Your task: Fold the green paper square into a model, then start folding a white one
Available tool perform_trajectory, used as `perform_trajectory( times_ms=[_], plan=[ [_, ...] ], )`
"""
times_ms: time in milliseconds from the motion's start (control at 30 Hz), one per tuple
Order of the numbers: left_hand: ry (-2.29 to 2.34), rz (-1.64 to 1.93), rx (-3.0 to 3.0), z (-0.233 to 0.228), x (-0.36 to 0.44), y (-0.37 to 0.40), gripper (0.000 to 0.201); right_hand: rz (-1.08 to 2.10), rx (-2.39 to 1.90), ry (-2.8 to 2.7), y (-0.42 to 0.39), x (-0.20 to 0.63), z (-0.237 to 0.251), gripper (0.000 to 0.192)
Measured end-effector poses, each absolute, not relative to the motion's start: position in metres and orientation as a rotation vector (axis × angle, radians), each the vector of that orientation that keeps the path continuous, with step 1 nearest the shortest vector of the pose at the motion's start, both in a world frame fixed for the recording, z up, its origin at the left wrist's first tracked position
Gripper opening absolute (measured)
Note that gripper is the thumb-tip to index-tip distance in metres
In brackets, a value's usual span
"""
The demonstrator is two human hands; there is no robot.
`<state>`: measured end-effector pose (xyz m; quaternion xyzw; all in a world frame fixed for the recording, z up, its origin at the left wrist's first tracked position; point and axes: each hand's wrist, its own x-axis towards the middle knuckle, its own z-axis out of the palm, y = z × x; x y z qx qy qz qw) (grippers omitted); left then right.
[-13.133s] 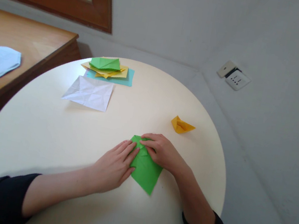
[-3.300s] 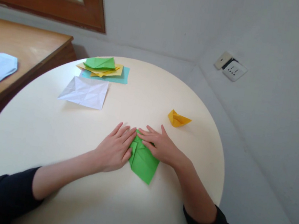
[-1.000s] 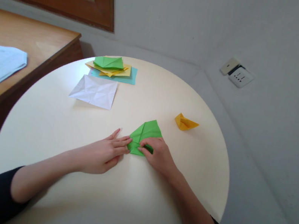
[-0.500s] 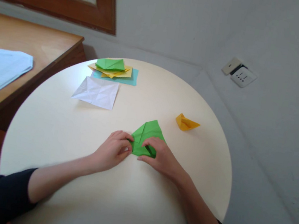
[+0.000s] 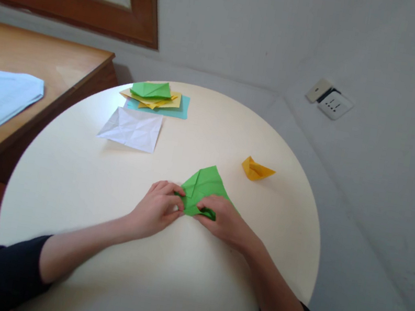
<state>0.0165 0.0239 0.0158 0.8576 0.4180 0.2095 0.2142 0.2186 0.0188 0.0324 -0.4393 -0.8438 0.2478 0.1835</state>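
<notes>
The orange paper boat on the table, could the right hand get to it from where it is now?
Probably yes. The orange paper boat sits apart from the right hand, further up and to the right, with only bare table between them. The hand would first have to let go of the green folded paper.

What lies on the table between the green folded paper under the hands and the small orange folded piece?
Nothing: in the head view, only bare table separates the green folded paper from the orange folded piece.
</notes>
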Motion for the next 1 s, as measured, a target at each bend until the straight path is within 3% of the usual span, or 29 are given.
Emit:
perform_trajectory(
  times_ms=[533,733,1000],
  plan=[
    [1.167,0.529,2.416,0.017,0.021,0.022,0.011,0.860,-1.368,-2.292,0.018,0.220,0.038,0.013],
    [1.170,0.549,2.402,0.016,0.021,0.021,0.010,0.881,-1.289,-2.323,0.022,0.223,0.037,0.031],
    [1.173,0.552,2.382,0.017,0.021,0.022,0.009,0.874,-1.327,-2.321,0.022,0.222,0.036,0.029]
  ],
)
